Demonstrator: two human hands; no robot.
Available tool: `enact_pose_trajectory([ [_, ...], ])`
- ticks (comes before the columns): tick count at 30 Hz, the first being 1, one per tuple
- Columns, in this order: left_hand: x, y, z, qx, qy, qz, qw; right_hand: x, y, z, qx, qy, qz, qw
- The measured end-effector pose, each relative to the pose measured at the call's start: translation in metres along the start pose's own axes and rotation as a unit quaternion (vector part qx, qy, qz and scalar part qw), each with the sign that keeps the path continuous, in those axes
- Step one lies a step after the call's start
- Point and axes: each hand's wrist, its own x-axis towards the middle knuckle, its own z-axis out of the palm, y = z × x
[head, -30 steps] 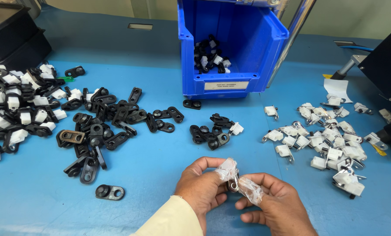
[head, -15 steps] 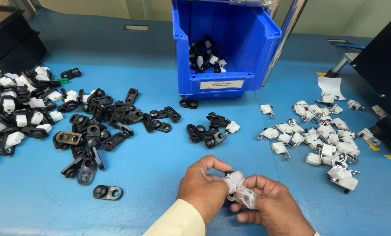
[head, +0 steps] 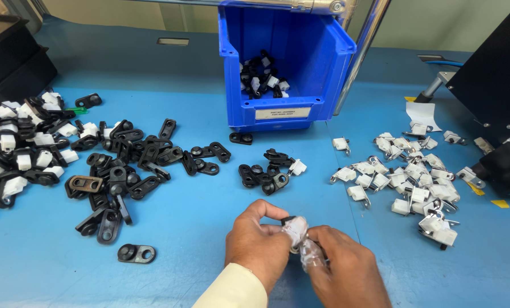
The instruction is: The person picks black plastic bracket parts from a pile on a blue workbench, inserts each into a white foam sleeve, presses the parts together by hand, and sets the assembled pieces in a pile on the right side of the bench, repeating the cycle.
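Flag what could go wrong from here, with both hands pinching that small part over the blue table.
1. The small part sits between fingertips only, the right ones in clear covers; it might slip from the left hand and right hand and drop.
2. A dropped part could get lost among the black brackets nearby or the white clips to the right.
3. The bin stands close ahead; a quick reach might knock it.
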Motion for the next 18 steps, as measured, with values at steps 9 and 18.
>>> enact_pose_trajectory([
  [9, 0.007, 0.003, -0.001, -0.274, -0.083, -0.107, 0.952, 0.01, 0.011, -0.012, 0.405, -0.105, 0.315, 0.852],
  [18, 0.0, 0.005, -0.001, -0.258, -0.109, -0.109, 0.954, 0.012, -0.001, -0.02, 0.369, -0.064, 0.356, 0.857],
])
